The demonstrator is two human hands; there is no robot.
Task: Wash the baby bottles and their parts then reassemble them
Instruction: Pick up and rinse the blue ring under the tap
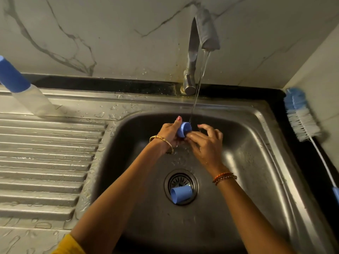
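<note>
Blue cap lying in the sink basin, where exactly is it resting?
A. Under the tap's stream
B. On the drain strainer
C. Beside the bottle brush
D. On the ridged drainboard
B: the loose blue cap lies on its side over the drain strainer, nearer the camera than both hands.

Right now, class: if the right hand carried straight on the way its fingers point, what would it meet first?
The right hand points up-left at the blue cap held by the left hand; it likely meets that cap first.

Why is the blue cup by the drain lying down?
It is tipped on its side: the blue cup lies over the drain, mouth facing left.
</note>
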